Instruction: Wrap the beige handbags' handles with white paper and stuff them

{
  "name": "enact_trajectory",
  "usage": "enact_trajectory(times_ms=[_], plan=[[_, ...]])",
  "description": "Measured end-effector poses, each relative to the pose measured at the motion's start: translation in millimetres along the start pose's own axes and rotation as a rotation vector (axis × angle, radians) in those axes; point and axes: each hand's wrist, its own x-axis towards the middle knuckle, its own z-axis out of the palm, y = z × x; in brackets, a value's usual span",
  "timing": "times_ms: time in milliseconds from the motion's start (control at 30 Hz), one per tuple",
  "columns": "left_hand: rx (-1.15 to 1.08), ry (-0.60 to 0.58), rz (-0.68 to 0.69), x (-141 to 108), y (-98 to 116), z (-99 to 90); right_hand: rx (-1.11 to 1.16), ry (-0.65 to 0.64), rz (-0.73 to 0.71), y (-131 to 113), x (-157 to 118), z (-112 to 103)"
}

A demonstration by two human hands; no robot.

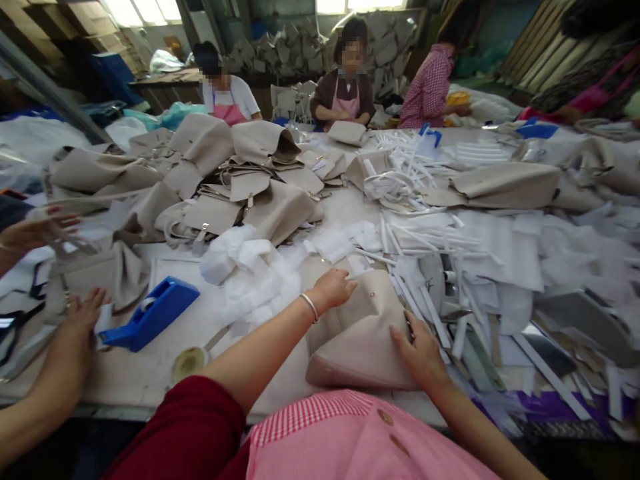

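A beige handbag (357, 347) lies on the table right in front of me, its base towards my body. My right hand (423, 350) grips its right side, thumb on the front panel and fingers partly hidden at the edge. Over the bag's upper left edge is my left hand (333, 289), fingers curled together; whatever they pinch is hidden. A white bracelet (310, 308) circles that wrist. Crumpled white tissue paper (257, 270) sits just beyond my left forearm. White strips (425, 307) lie beside the bag on the right.
A blue tape dispenser (153, 313) and a roll of tape (189, 364) stand to the left. Further left, a co-worker's hands (83, 313) handle another beige bag (100, 273). Piled bags (270, 207) and white paper sheets (495, 250) cover much of the table. Several people work opposite.
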Motion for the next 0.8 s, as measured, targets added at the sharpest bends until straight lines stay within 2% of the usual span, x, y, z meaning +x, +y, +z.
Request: enact_trajectory(times_ms=[100,167,233,333,367,433,500,567,667,800], plan=[[0.073,-0.081,-0.008,18.4,1.4,9.5,-0.099,0.183,-0.245,-12.3,-11.3,-3.2],[0.055,-0.059,0.036,24.3,-3.0,7.5,-0.146,0.152,-0.461,-30.1,-14.2,-7.8],[-0.012,-0.059,0.118,29.2,-6.8,0.0,-0.158,-0.035,-0.706,-53.1,-9.8,-10.9],[-0.095,-0.121,0.184,35.1,-7.2,-13.3,-0.182,-0.444,-1.008,-87.0,5.0,-3.1],[-0.100,-0.140,0.175,36.3,-6.3,-17.1,-0.217,-0.547,-1.051,-95.8,9.1,3.2],[-0.087,-0.159,0.145,37.7,-4.8,-23.1,-0.307,-0.673,-1.068,-107.2,13.4,18.0],[-0.079,-0.140,0.117,38.5,-5.9,-27.5,-0.355,-0.731,-1.088,-110.4,13.1,29.4],[-0.060,-0.087,0.085,39.8,-9.9,-30.8,-0.319,-0.789,-1.174,-108.7,11.1,31.2],[0.030,-0.009,0.080,41.8,-17.1,-33.4,-0.200,-0.873,-1.261,-107.9,9.0,15.7],[0.134,0.007,0.233,39.2,-17.4,-36.6,0.122,-1.054,-1.168,-115.8,7.6,-12.6]])
